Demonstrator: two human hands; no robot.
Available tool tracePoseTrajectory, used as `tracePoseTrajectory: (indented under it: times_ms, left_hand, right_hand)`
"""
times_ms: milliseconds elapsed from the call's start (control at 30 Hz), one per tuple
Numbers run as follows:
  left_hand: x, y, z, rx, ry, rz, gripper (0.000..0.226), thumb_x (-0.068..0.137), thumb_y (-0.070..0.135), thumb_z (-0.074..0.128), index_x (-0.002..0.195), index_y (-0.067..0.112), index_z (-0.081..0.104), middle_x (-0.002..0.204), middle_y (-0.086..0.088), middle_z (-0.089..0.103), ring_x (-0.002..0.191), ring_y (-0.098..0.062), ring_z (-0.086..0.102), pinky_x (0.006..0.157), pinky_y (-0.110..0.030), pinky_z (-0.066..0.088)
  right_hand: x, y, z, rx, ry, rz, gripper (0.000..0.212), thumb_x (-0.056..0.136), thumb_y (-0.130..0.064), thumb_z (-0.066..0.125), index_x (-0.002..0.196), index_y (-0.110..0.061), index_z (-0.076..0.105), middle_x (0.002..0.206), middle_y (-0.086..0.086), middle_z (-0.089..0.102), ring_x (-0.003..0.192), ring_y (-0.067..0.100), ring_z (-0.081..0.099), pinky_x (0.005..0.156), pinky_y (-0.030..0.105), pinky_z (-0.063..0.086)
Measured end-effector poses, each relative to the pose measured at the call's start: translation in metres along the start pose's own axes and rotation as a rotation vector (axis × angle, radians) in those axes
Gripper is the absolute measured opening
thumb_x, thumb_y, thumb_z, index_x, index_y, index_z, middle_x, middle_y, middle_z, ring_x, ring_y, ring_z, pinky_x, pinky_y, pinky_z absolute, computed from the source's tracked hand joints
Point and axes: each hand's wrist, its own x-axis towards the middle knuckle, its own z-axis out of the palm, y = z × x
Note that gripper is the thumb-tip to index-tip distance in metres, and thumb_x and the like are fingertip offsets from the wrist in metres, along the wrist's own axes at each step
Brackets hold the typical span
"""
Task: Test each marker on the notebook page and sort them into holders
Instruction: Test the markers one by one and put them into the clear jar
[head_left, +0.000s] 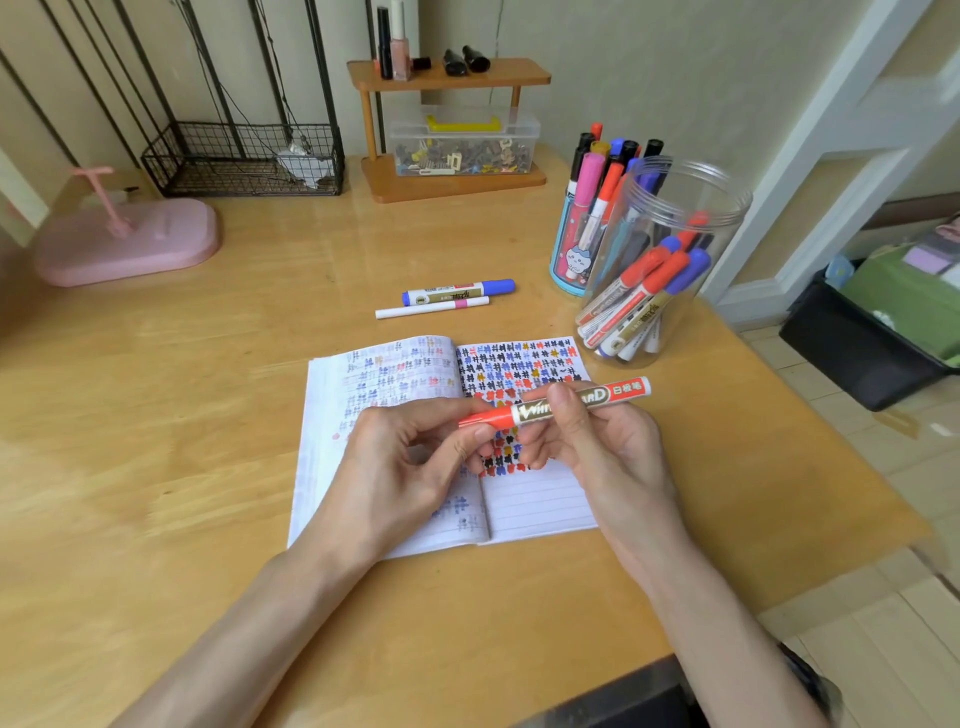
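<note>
Red-capped and glossy, the whiteboard marker (556, 404) lies across both hands just above the open notebook (441, 441): a light, rigid plastic barrel, smooth enough to twist in a loose pinch. The right hand (597, 441) wraps its printed mid-barrel, thumb on top, while the left hand (415, 457) pinches the red cap between thumb and forefinger; whether the cap is going on or coming off cannot be told. Mid-barrel is probably the surest hold, leaving the cap free.

Thin ruled paper, soft and easily creased, carries rows of black, blue, red and ochre test marks on the right page, with lines bare below.

Beyond it, a blue-capped marker (457, 292) and a slim white pen with a pink band (431, 307) lie side by side on the varnished wooden desk (208, 415). Far right stand a clear plastic jar (670, 260) of slanting markers and, just behind it, a blue cartoon pen cup (571, 260) packed upright.
</note>
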Motion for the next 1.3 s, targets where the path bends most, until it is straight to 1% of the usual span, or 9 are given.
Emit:
tracePoseTrajectory:
  times_ms: [133, 267, 367, 533, 700, 867, 967, 1100, 1300]
  left_hand:
    - [0.004, 0.005, 0.002, 0.015, -0.004, -0.010, 0.013, 0.096, 0.024, 0.072, 0.108, 0.023, 0.077, 0.073, 0.000, 0.075, 0.069, -0.013, 0.072, 0.067, -0.028, 0.057]
    - [0.003, 0.005, 0.000, -0.019, 0.112, -0.051, 0.010, 0.094, 0.026, 0.075, 0.103, 0.023, 0.079, 0.072, -0.001, 0.077, 0.067, -0.020, 0.073, 0.059, -0.021, 0.052]
    - [0.004, 0.006, 0.001, -0.067, 0.135, -0.072, 0.010, 0.091, 0.024, 0.078, 0.098, 0.018, 0.080, 0.071, 0.000, 0.077, 0.065, -0.013, 0.072, 0.061, -0.015, 0.050]
    - [0.000, 0.015, 0.005, -0.146, 0.017, -0.059, 0.018, 0.084, 0.030, 0.080, 0.096, 0.017, 0.079, 0.078, 0.001, 0.079, 0.068, -0.006, 0.072, 0.065, -0.013, 0.050]
    - [0.011, 0.018, 0.002, -0.124, -0.118, -0.036, 0.026, 0.091, 0.035, 0.073, 0.116, 0.026, 0.073, 0.101, 0.002, 0.078, 0.087, -0.014, 0.075, 0.083, -0.030, 0.059]
    - [0.019, 0.013, 0.018, 0.138, -0.219, -0.015, 0.012, 0.099, 0.025, 0.070, 0.111, 0.027, 0.071, 0.107, 0.015, 0.075, 0.094, -0.013, 0.073, 0.084, -0.040, 0.057]
    - [0.028, 0.009, 0.023, 0.231, -0.204, 0.003, 0.016, 0.102, 0.025, 0.066, 0.117, 0.028, 0.071, 0.100, 0.015, 0.075, 0.092, -0.011, 0.072, 0.079, -0.036, 0.057]
    - [0.038, 0.010, 0.032, 0.275, -0.168, 0.037, 0.015, 0.103, 0.028, 0.064, 0.116, 0.031, 0.071, 0.094, 0.017, 0.073, 0.085, -0.010, 0.070, 0.070, -0.027, 0.055]
    - [0.048, 0.005, 0.041, 0.286, -0.145, 0.033, 0.018, 0.103, 0.027, 0.064, 0.119, 0.029, 0.072, 0.097, 0.019, 0.074, 0.085, -0.004, 0.070, 0.069, -0.021, 0.053]
  right_hand:
    - [0.003, -0.002, -0.008, 0.048, 0.094, 0.018, 0.040, 0.090, -0.035, 0.068, 0.117, -0.006, 0.071, 0.076, 0.012, 0.064, 0.064, 0.022, 0.057, 0.064, 0.029, 0.049]
    - [0.005, 0.000, -0.014, -0.124, 0.256, -0.204, 0.056, 0.087, -0.010, 0.080, 0.136, -0.020, 0.056, 0.087, 0.017, 0.057, 0.064, 0.019, 0.056, 0.062, 0.026, 0.051]
    - [0.005, 0.005, -0.009, -0.448, 0.144, -0.402, 0.051, 0.086, -0.003, 0.081, 0.126, -0.029, 0.066, 0.091, 0.003, 0.054, 0.058, 0.020, 0.058, 0.053, 0.033, 0.049]
    - [0.012, 0.007, -0.005, -0.820, 0.070, -0.647, 0.032, 0.083, 0.004, 0.078, 0.106, -0.018, 0.081, 0.093, -0.003, 0.056, 0.061, 0.004, 0.050, 0.062, 0.014, 0.038]
    - [0.021, -0.020, -0.019, -0.572, 0.196, -0.586, 0.019, 0.087, -0.008, 0.082, 0.105, -0.013, 0.078, 0.094, 0.000, 0.073, 0.072, 0.020, 0.069, 0.063, 0.039, 0.057]
    - [0.038, -0.059, -0.035, -0.295, 0.276, -0.566, 0.014, 0.093, -0.010, 0.076, 0.103, -0.004, 0.069, 0.080, 0.006, 0.074, 0.068, 0.022, 0.072, 0.066, 0.029, 0.055]
    - [0.050, -0.085, -0.042, -0.224, 0.314, -0.633, 0.017, 0.096, -0.008, 0.072, 0.107, 0.002, 0.065, 0.081, 0.010, 0.072, 0.065, 0.023, 0.072, 0.061, 0.022, 0.051]
    - [0.065, -0.107, -0.052, -0.177, 0.370, -0.688, 0.020, 0.099, -0.008, 0.069, 0.111, 0.006, 0.062, 0.083, 0.001, 0.071, 0.064, 0.024, 0.071, 0.057, 0.022, 0.050]
    - [0.093, -0.111, -0.064, -0.312, 0.409, -0.677, 0.011, 0.099, -0.019, 0.071, 0.106, -0.012, 0.067, 0.094, -0.001, 0.072, 0.085, 0.021, 0.074, 0.076, 0.041, 0.061]
